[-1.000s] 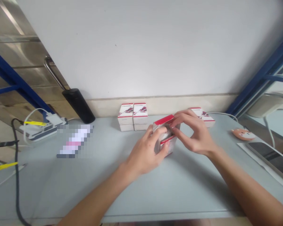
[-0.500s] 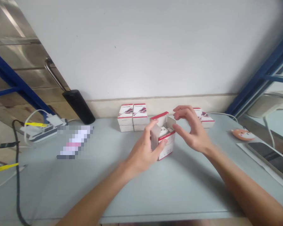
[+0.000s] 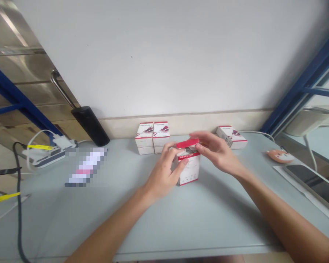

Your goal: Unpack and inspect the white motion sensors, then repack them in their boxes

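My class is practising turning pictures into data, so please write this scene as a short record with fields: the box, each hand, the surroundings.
Box: upright, front marked DETECTOR
Flap: red, over the box's top, with a gap beneath
Left hand: holding the box's left side, thumb on its front
Right hand: at the flap's right end; grip unclear
Other boxes: two groups near the back of the table
Far left: power strip, black cylinder
Far right: orange item, dark slab

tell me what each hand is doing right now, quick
Left hand: closed, holding the white box at its left side.
Right hand: thumb and fingers closed on the box's red flap.
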A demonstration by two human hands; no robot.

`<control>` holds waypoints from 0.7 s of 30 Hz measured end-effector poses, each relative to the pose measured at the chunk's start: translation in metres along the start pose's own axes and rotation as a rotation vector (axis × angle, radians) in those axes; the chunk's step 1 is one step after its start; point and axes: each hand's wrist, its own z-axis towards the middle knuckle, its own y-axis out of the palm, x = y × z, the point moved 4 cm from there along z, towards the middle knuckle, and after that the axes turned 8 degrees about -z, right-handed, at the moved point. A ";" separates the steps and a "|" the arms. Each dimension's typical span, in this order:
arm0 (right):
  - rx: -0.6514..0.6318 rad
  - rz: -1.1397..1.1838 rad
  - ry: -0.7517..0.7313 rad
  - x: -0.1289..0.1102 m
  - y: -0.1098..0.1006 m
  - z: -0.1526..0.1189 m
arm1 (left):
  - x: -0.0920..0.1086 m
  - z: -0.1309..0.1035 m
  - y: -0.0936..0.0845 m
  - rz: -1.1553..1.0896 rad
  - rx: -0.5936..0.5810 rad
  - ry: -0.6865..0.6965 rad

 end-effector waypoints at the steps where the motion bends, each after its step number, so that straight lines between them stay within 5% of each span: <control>1: -0.010 -0.038 -0.005 -0.002 0.001 0.000 | -0.003 0.000 0.000 -0.021 0.016 -0.010; 8: 0.073 -0.128 -0.045 -0.012 0.003 -0.001 | -0.018 -0.006 0.007 -0.207 0.156 0.133; 14: 0.008 -0.258 -0.239 -0.011 -0.001 -0.002 | -0.017 -0.003 0.003 -0.024 0.098 0.119; 21: 0.096 -0.392 -0.367 -0.010 0.007 -0.004 | -0.021 -0.002 0.003 -0.033 0.173 0.109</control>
